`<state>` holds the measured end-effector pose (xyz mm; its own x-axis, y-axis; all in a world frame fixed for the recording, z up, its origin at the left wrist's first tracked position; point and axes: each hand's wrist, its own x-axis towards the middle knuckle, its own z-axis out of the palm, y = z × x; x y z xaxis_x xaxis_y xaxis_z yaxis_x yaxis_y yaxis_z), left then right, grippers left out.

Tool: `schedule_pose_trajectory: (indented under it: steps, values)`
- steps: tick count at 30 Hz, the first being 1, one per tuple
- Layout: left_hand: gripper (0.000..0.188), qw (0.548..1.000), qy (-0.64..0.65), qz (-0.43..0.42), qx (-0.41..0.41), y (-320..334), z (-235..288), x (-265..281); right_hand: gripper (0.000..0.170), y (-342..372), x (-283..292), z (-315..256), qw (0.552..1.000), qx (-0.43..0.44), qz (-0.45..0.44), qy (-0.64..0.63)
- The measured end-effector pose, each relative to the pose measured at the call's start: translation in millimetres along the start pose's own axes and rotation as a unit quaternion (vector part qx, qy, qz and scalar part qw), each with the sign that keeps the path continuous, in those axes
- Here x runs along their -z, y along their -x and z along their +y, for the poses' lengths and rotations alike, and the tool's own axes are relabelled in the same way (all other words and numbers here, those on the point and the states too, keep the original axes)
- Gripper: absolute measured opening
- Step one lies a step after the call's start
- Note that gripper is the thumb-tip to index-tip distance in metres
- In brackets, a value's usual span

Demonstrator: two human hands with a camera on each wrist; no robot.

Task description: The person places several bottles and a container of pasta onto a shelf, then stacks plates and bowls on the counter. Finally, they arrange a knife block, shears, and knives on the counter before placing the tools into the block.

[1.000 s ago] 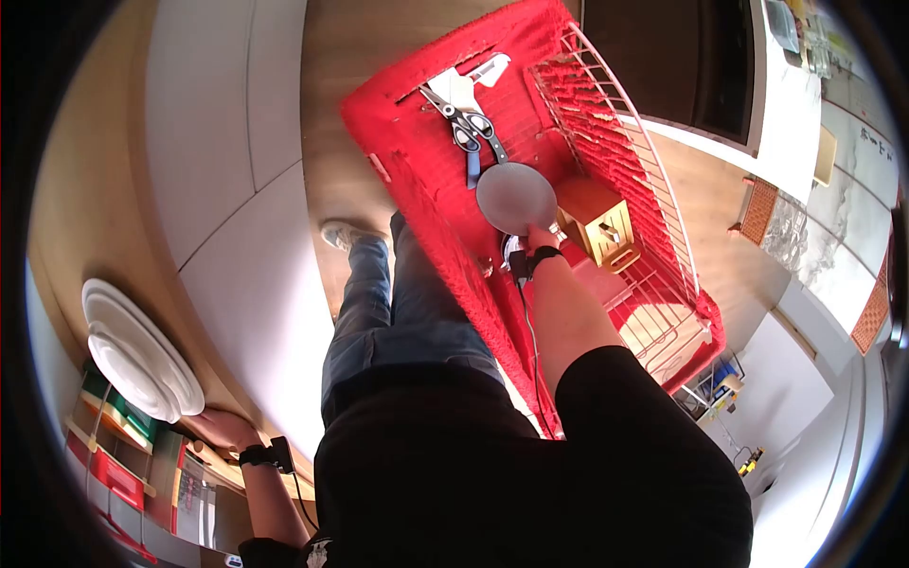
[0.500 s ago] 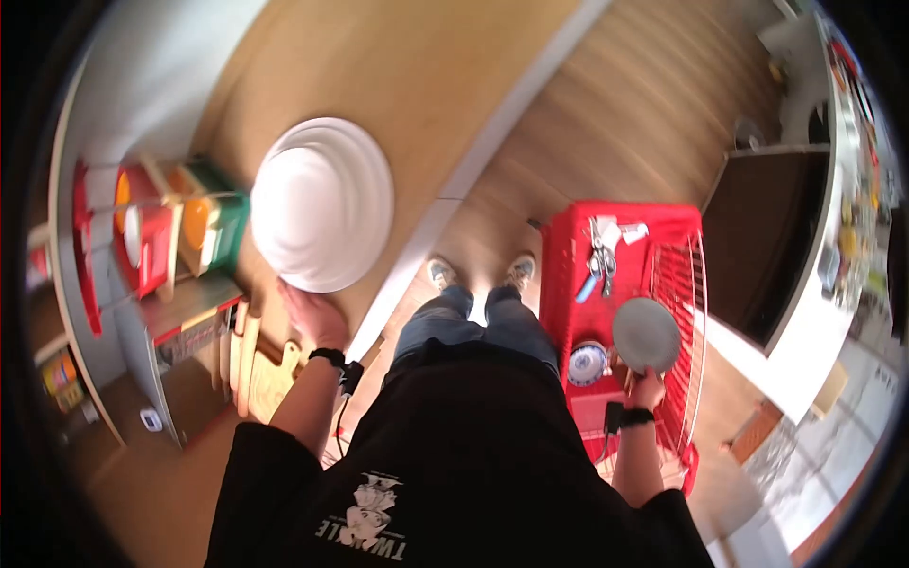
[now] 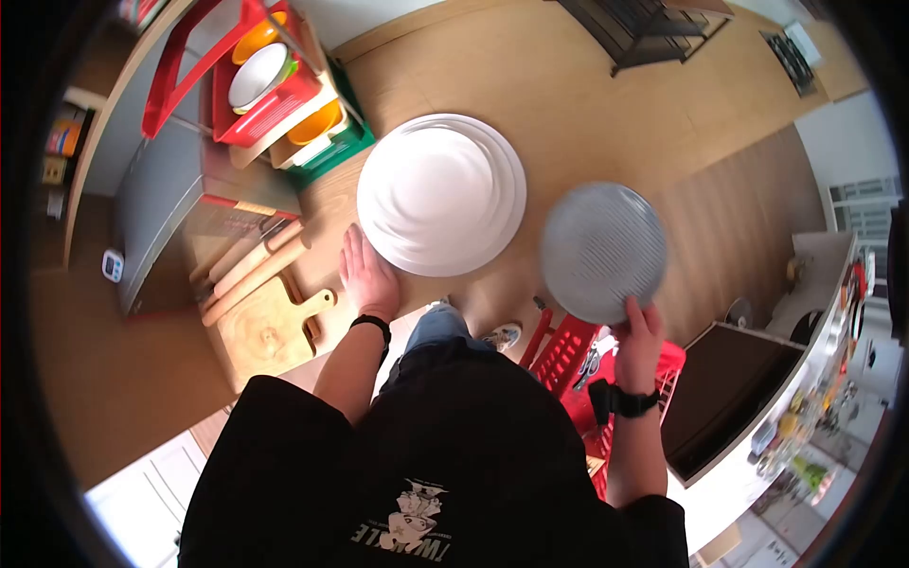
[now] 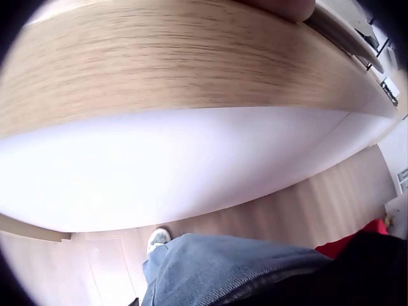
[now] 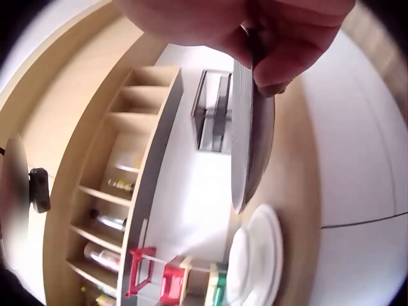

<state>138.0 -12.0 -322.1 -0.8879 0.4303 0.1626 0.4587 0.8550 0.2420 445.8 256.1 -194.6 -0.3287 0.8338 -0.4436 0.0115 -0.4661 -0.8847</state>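
My right hand (image 3: 640,346) pinches the near rim of a round grey plate (image 3: 604,253) with a ribbed face, raised between the counter and the red cart. The right wrist view shows this plate (image 5: 242,140) edge-on, the thumb and fingers of the hand (image 5: 280,44) on its rim. A stack of white plates (image 3: 442,194) of stepped sizes lies on the wooden counter (image 3: 417,90). Beside its near left rim my left hand (image 3: 369,279) rests with fingers straight. Only a fingertip of that hand (image 4: 290,7) shows in the left wrist view, close to the plate edge.
Below my right hand stands a red cart (image 3: 568,355) with scissors (image 3: 589,367) inside. Left on the counter are a wooden cutting board (image 3: 265,331), rolling pins (image 3: 256,270) and a red-and-green rack (image 3: 322,142) holding bowls. A dark metal shelf (image 3: 649,38) stands at the far end.
My right hand has lifted the grey plate out of the cart and brought it left towards the white stack. The head view has turned to the counter; my left hand stays beside the stack.
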Motion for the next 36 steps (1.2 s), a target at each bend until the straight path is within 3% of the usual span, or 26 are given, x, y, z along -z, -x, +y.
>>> schedule_pose_trajectory:
  steps: [3,5,12,27,29,33,35,36]
  values:
    - [0.055,1.0,-0.006,-0.007,0.0,1.6,-1.0,0.7,0.018,-30.1,-68.9,-4.5,0.997,-0.015,-0.069,0.038]
    - [0.056,1.0,-0.008,-0.01,0.015,1.9,-1.2,1.9,0.017,-42.6,-112.2,-5.5,0.984,-0.028,-0.161,0.075]
    - [0.053,1.0,-0.012,-0.008,0.02,1.2,-1.2,2.7,0.017,-59.9,-189.8,30.3,0.968,-0.075,-0.215,0.104]
    - [0.06,0.999,-0.003,-0.035,0.028,1.8,-0.8,3.8,0.023,-78.1,-213.0,40.8,0.95,-0.028,-0.23,0.208]
    - [0.06,0.999,0.0,-0.034,0.027,2.0,-1.0,3.2,0.03,-77.9,-214.9,30.7,0.908,-0.01,-0.231,0.35]
    - [0.053,0.999,-0.008,-0.024,0.025,1.2,0.9,4.1,0.038,-80.5,-212.8,33.4,0.864,0.017,-0.224,0.451]
    - [0.053,0.999,-0.005,-0.025,0.023,2.1,0.9,4.7,0.045,-90.7,-206.5,52.6,0.821,0.16,-0.194,0.512]
    - [0.053,1.0,-0.004,-0.022,0.02,2.2,0.8,4.9,0.045,-89.6,-207.3,50.9,0.823,0.159,-0.191,0.51]
